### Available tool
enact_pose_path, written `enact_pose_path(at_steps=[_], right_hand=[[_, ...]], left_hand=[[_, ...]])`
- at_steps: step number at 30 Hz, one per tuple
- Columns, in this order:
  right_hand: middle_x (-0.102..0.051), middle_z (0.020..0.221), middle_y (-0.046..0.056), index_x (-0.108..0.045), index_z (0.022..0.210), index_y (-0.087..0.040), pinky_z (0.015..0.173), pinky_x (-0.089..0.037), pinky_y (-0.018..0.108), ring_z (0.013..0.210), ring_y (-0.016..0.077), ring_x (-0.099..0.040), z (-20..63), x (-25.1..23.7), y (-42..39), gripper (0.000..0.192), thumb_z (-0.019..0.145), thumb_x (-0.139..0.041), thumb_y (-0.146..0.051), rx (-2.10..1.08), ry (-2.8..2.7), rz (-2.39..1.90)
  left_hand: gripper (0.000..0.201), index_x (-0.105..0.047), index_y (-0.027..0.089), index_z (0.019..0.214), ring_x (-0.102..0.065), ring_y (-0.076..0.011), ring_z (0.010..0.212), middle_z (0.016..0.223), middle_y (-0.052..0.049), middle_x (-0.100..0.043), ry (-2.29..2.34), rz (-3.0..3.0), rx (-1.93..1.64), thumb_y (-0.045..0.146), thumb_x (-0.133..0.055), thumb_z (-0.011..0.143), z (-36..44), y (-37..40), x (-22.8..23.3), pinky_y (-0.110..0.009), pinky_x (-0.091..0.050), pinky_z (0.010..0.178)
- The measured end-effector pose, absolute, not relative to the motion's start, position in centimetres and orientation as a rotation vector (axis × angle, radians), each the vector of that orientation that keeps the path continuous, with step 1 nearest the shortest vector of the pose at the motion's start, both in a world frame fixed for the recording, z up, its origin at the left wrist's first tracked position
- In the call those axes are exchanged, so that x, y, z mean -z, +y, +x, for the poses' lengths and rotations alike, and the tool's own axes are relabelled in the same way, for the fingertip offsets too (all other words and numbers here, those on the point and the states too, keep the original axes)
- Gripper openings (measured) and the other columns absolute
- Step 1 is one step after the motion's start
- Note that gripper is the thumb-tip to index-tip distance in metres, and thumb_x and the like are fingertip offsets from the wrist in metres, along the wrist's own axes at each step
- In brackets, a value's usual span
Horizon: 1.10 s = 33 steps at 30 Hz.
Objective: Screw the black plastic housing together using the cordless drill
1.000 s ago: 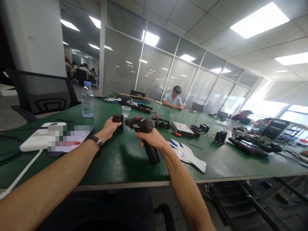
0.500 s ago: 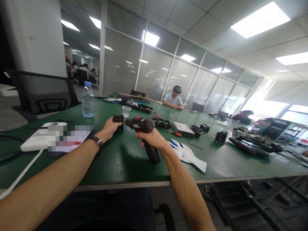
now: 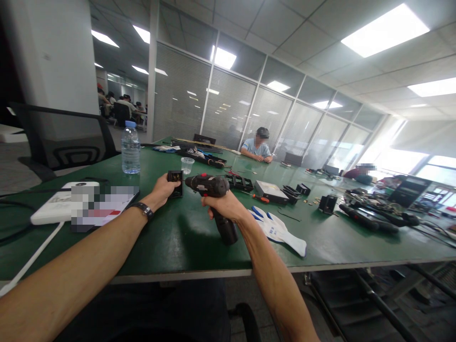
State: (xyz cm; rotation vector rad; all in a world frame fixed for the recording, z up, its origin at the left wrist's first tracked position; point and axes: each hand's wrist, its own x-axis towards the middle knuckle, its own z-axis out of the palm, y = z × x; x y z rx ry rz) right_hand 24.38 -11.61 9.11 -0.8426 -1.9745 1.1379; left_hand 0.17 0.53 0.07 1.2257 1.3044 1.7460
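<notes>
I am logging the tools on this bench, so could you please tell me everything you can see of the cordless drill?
The cordless drill is dark, plastic-looking, with red marks on top of its body. The right hand grips its handle, and the thick base hangs just above the green table. Its nose points left at a small black part, which the left hand holds upright.

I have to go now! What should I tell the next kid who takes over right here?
Left hand: holds the small black part upright on the green table.
Right hand: grips the cordless driver, nose pointed at the part.
Nearby: white gloves just right of the driver, plastic cup behind the part.
Done: part and driver lined up.
Left: whether the tip touches the part cannot be seen.
</notes>
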Motion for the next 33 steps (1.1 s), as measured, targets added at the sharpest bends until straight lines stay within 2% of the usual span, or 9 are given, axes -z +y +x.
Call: enact_pose_path(at_steps=[10,22,33], right_hand=[[-0.055,0.057,-0.004,-0.056,0.080,-0.019,0.040,-0.044,0.021,0.043,0.0121,-0.056,24.37,-8.86,-11.47,0.011,0.070,-0.061,-0.021,-1.145,-1.974,-0.834],[-0.055,0.052,-0.004,-0.056,0.071,-0.018,0.041,-0.042,0.020,0.042,0.0117,-0.055,24.51,-8.58,-11.26,0.006,0.070,-0.061,-0.022,-1.107,-1.990,-0.878],[-0.055,0.055,-0.004,-0.056,0.069,-0.018,0.041,-0.042,0.020,0.042,0.0110,-0.055,24.42,-8.75,-11.35,0.006,0.069,-0.061,-0.021,-1.117,-1.974,-0.861]], left_hand=[[0.047,-0.063,0.016,0.103,-0.063,-0.0192,0.080,0.093,-0.007,-0.068,1.324,1.201,-1.732,0.022,-0.073,0.057,0.43,0.09,-0.47,-0.034,-0.051,0.075],[0.047,-0.063,0.016,0.101,-0.063,-0.0195,0.078,0.092,-0.007,-0.068,1.292,1.210,-1.743,0.023,-0.074,0.056,0.28,0.54,-0.01,-0.034,-0.051,0.072],[0.047,-0.064,0.016,0.099,-0.063,-0.0200,0.081,0.089,-0.006,-0.069,1.297,1.174,-1.776,0.020,-0.075,0.054,0.54,0.26,-0.23,-0.035,-0.051,0.078]])
